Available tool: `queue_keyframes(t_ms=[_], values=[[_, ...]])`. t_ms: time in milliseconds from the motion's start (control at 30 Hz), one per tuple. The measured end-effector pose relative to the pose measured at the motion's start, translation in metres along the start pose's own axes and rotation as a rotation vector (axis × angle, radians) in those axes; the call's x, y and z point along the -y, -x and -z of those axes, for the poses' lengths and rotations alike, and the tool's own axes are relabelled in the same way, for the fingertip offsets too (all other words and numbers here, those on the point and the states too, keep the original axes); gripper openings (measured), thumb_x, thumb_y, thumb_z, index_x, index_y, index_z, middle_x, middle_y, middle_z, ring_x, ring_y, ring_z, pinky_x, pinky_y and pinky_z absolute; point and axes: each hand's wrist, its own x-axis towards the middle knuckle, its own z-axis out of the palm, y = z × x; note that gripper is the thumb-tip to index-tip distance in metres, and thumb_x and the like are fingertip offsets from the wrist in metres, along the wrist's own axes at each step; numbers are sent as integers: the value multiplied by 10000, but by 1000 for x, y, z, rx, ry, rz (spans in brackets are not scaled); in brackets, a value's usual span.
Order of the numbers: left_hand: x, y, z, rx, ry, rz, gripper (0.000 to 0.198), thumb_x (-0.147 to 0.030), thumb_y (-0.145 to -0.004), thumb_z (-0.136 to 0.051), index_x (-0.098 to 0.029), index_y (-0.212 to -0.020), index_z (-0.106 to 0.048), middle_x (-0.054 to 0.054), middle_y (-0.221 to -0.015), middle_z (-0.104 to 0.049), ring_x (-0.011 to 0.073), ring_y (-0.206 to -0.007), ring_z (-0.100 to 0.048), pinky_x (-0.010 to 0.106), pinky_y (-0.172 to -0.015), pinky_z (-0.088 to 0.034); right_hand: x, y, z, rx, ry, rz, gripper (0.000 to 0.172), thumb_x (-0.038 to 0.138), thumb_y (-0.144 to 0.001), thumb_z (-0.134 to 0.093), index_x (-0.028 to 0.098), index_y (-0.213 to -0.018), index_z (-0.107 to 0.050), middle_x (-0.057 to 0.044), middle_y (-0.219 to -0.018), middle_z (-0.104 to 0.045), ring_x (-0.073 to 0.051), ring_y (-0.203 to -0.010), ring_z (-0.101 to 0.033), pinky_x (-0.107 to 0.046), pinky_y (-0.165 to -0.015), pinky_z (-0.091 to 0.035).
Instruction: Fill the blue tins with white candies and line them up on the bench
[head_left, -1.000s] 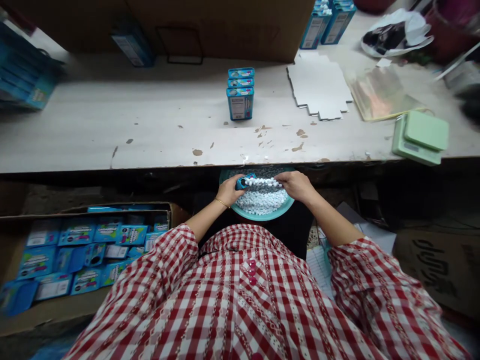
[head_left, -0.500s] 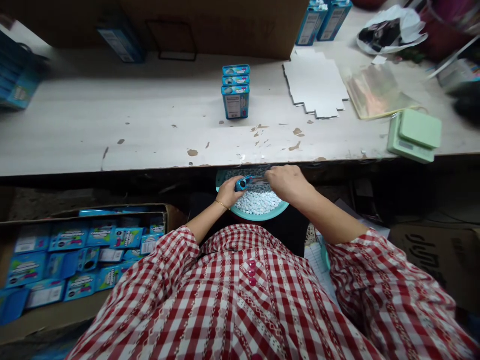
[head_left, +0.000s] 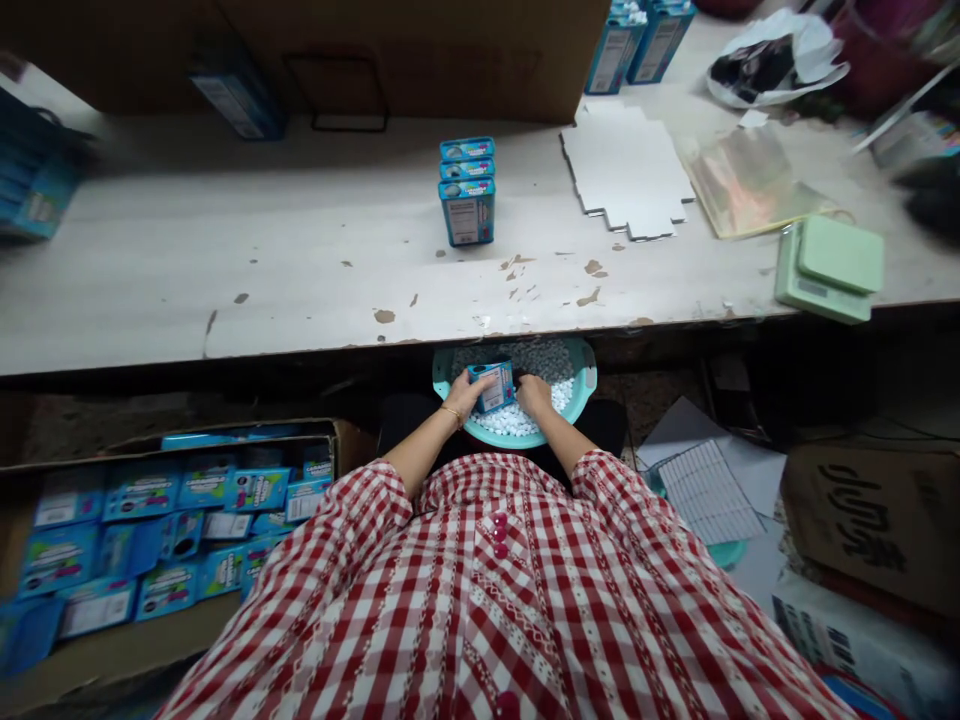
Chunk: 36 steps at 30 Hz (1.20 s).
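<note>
A turquoise basin point(head_left: 588, 378) full of small white candy pellets point(head_left: 561, 396) rests at my lap, just below the table edge. Over the pellets, my left hand point(head_left: 465, 392) grips a small blue printed carton point(head_left: 493, 386), its label side turned toward me. My right hand point(head_left: 534, 396) is closed and low against the pellets, right beside the carton. Its fingertips are partly hidden, and what they hold cannot be made out.
Three blue cartons point(head_left: 466, 212) stand in a row on the white table point(head_left: 315, 220). Flat white card point(head_left: 630, 170), clear bags point(head_left: 742, 180) and a green scale point(head_left: 829, 265) lie rightward. An open cardboard box point(head_left: 334, 440) of blue cartons sits at lower left.
My right hand has come down and inward to the pellets from above the basin's right side. The carton in my left hand has turned, now showing its broad label side.
</note>
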Motion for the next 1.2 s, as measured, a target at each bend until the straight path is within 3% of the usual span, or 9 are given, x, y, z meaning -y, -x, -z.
queue_keyframes(t_ms=[167, 333, 500, 700, 833, 1000, 1100, 1200], values=[[-18, 19, 24, -30, -209, -242, 501, -417, -633, -695, -141, -1031, -568, 76, -1022, -652, 185, -934, -608, 351, -884, -478, -23, 1, 9, -33, -93, -57, 352, 193, -888, -385, 189, -1128, -642, -62, -1113, -661, -164, -1016, -594, -225, -824, -435], [-41, 34, 50, -132, -479, -405, 495, -406, -644, -678, -142, -1051, -577, 50, -941, -656, 180, -877, -600, 317, -856, -467, -44, 20, 46, -71, -167, -31, 317, 177, -856, -440, 214, -1077, -664, -25, -1010, -696, -149, -919, -624, -224, -786, -451], [-43, 32, 33, -50, -648, -475, 422, -330, -677, -654, -146, -1051, -587, 55, -953, -659, 180, -854, -609, 296, -826, -466, -34, 43, 103, -124, -165, 80, 300, 203, -829, -471, 244, -1022, -698, -11, -1004, -703, -163, -927, -626, -236, -797, -456], [-41, 25, 8, 37, -802, -528, 427, -164, -663, -631, -171, -1088, -590, 53, -1062, -649, 205, -977, -602, 312, -905, -444, 18, 58, 151, 14, 266, 97, 364, 162, -787, -469, 314, -1024, -700, -19, -1042, -690, -217, -978, -612, -291, -801, -450], [-39, 22, 5, 43, -861, -557, 448, -154, -661, -630, -155, -1107, -588, 81, -1118, -631, 230, -1037, -583, 330, -933, -434, 52, 62, 160, 76, 506, 136, 334, 124, -793, -432, 198, -974, -704, -121, -1000, -681, -250, -916, -629, -323, -769, -446], [-36, 21, 5, 39, -844, -571, 454, -157, -656, -637, -153, -1107, -589, 95, -1131, -624, 242, -1055, -575, 360, -956, -423, 75, 71, 168, 54, 551, 211, 331, 119, -833, -377, 126, -954, -684, -185, -954, -660, -288, -902, -629, -350, -740, -441], [-36, 22, 11, 18, -725, -563, 420, -218, -670, -651, -153, -1081, -594, 91, -1097, -632, 223, -1032, -587, 345, -941, -435, 56, 77, 173, 44, 521, 176, 329, 132, -848, -365, 164, -967, -670, -160, -986, -649, -269, -894, -631, -348, -751, -436], [-34, 20, 22, -51, -569, -486, 431, -314, -663, -674, -146, -1051, -593, 78, -997, -654, 207, -938, -612, 350, -894, -462, 14, 71, 155, 16, 493, 52, 353, 120, -860, -342, 200, -1035, -637, -135, -1010, -643, -234, -889, -634, -319, -751, -435]])
